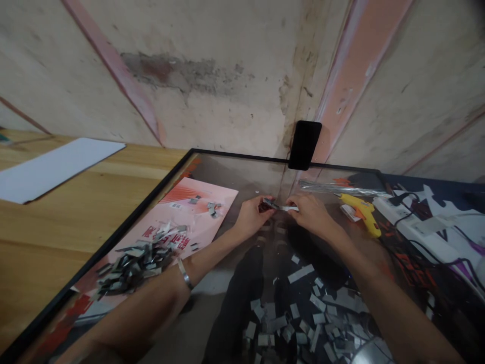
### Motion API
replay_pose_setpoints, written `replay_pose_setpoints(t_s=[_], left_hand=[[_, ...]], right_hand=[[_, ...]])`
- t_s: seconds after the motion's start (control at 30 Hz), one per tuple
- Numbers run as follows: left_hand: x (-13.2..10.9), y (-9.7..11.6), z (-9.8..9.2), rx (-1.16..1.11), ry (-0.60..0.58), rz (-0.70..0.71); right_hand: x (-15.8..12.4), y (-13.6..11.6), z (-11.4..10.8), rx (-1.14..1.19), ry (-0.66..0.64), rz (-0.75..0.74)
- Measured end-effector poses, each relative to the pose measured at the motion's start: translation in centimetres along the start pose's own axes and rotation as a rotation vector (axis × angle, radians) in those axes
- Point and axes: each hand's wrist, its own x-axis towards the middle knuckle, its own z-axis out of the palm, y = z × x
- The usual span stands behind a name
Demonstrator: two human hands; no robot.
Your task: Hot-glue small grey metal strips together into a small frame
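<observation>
Pinching a narrow strip (287, 208), both hands (250, 217) (310, 212) sit apart from the black rim (238, 155).

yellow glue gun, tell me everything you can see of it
The yellow glue gun, apparently plastic, has an orange trigger and lies on its side on the dark reflective surface, nozzle pointing left, handle nearest the camera. A small white piece sits beside it, perhaps touching. The right hand, to its left, doesn't touch it.
</observation>
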Motion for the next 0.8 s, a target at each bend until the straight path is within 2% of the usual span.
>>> replay_pose_setpoints(t_s=[0.3, 0.63, 0.8], left_hand=[[0.0, -0.2, 0.0, 0.013, 0.007, 0.004], [-0.1, 0.0, 0.1, -0.062, -0.025, -0.026], [0.0, 0.4, 0.1, -0.029, -0.007, 0.012]], right_hand=[[-0.2, -0.2, -0.5, -0.007, 0.005, -0.020], [0.4, 0.7, 0.8, 0.023, -0.011, -0.021], [0.7, 1.2, 1.5, 0.043, -0.008, -0.025]])
